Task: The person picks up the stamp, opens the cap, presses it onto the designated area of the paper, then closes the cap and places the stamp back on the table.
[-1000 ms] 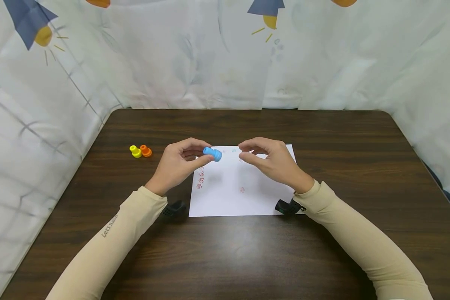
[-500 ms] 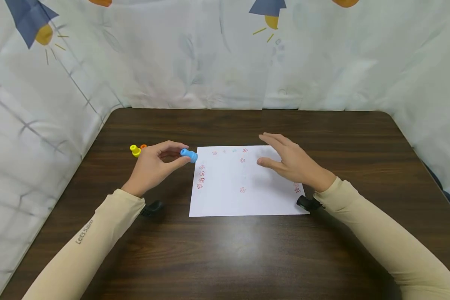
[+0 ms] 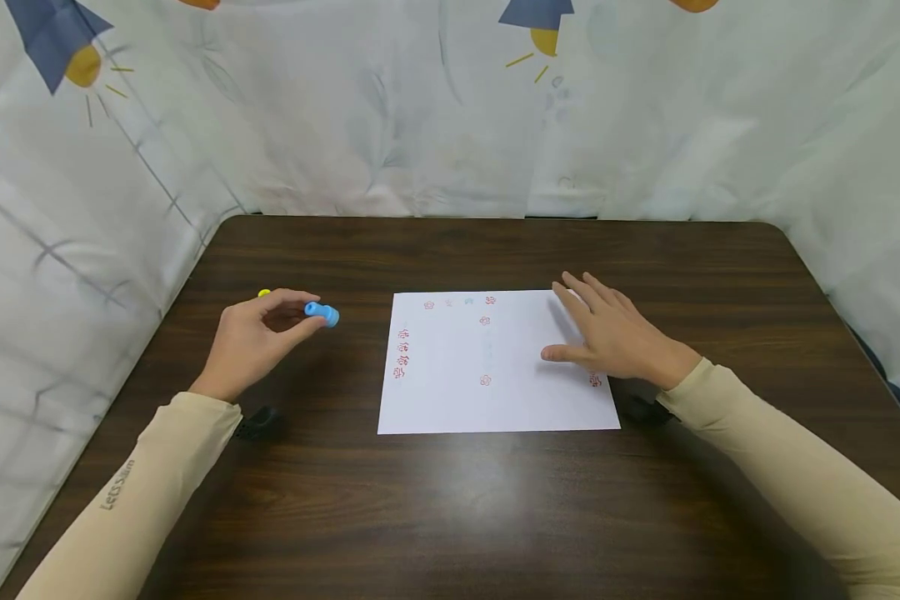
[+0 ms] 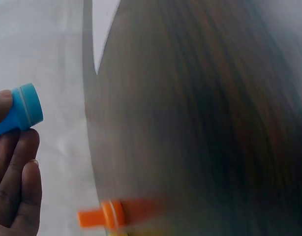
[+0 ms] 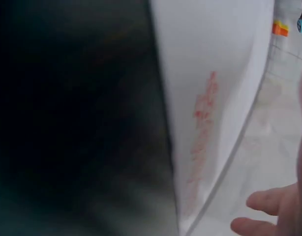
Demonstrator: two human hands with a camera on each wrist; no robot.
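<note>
My left hand pinches a small blue stamp between thumb and fingers, held above the table left of the paper. In the left wrist view the wide end of the blue stamp sticks out past the fingertips. Fingers spread and straight, my right hand hovers over or rests on the right side of the white paper; which of the two I cannot tell. Small red and faint blue marks run along the sheet's left and top edges, down its middle and at its right.
Behind the left hand, only the top of a yellow stamp shows in the head view. Beside it stands an orange stamp, seen in the left wrist view. A patterned white curtain hangs behind the dark wooden table.
My left hand has moved left with the blue stamp, from above the paper toward the other stamps. My right hand has shifted right, its fingers straightening and spreading.
</note>
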